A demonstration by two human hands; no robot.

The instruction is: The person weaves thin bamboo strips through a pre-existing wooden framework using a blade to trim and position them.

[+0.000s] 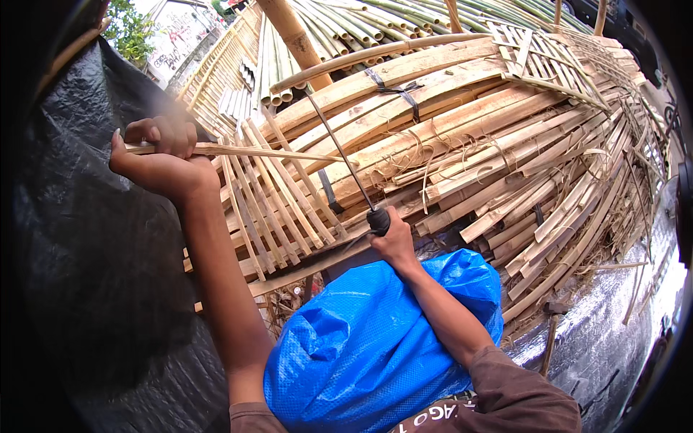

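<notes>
My left hand (164, 159) is raised at the left with its fingers curled round a thin bamboo strip (263, 151). The strip runs to the right, and its far part meets or crosses the blade of a long, narrow knife (329, 131). I cannot tell whether strip and blade touch. My right hand (395, 242) grips the knife's black handle, and the blade points up and away. Below the held strip, several split bamboo strips (278, 206) lie side by side across the bamboo work surface. A blue plastic sheet (361, 339) covers my lap under my right forearm.
Wide split bamboo pieces (426, 144) lie in a large pile ahead and to the right, with curled shavings on them. Green bamboo poles (346, 29) are stacked behind. A black sheet (94, 274) hangs at the left. A hammer (552, 325) lies at lower right.
</notes>
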